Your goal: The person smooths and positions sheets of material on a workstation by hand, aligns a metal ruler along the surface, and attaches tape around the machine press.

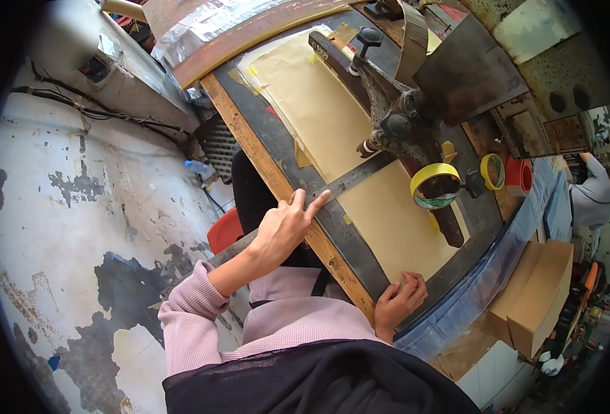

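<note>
My left hand (pixel 285 229) is closed over a long flat metal bar (pixel 361 176), its index finger stretched along the top. The bar crosses the cream paper (pixel 318 114) and seems to run back under my forearm past the table edge. At the paper's near end rests my right hand (pixel 401 301), fingers loosely bent and apart, touching the sheet's edge and the dark tabletop (pixel 360 252). Above the paper stands a dark metal clamp frame (pixel 390 103) with a black knob (pixel 368 40). A yellow tape roll (pixel 434 181) hangs on the frame's lower arm.
A wooden strip (pixel 250 148) edges the table. Another tape roll (pixel 492 171) and a red container (pixel 518 177) are at the right. Beyond lie blue plastic sheeting (pixel 456 297) and a cardboard box (pixel 536 297). Another person (pixel 591 193) is at far right; a red stool (pixel 225 231) stands left.
</note>
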`<state>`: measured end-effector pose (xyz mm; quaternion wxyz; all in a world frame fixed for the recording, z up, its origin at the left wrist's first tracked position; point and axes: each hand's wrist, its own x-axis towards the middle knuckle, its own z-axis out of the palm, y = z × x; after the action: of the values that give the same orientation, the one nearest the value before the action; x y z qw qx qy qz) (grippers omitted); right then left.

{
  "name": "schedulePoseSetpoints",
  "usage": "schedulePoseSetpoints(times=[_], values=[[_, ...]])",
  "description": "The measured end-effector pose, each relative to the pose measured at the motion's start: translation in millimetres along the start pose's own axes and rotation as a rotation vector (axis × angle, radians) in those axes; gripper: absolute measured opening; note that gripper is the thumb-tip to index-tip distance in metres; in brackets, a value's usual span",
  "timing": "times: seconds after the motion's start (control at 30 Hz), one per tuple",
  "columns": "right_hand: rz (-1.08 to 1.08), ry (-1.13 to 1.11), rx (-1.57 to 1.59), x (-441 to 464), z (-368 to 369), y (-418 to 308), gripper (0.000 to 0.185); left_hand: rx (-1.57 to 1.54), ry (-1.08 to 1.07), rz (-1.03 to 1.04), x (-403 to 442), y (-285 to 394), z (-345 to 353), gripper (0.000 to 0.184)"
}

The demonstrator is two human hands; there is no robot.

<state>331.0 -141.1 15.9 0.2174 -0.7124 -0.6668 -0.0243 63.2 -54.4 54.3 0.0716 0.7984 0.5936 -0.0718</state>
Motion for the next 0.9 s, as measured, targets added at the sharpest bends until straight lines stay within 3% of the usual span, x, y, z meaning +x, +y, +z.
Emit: schedulePoseSetpoints(times=[0.9], values=[[0.019,-0.021,0.079,0.9,-4.3,2.8,0.025,0.007,-0.002,-0.002,-1.9,0.3,-5.1,0.079]])
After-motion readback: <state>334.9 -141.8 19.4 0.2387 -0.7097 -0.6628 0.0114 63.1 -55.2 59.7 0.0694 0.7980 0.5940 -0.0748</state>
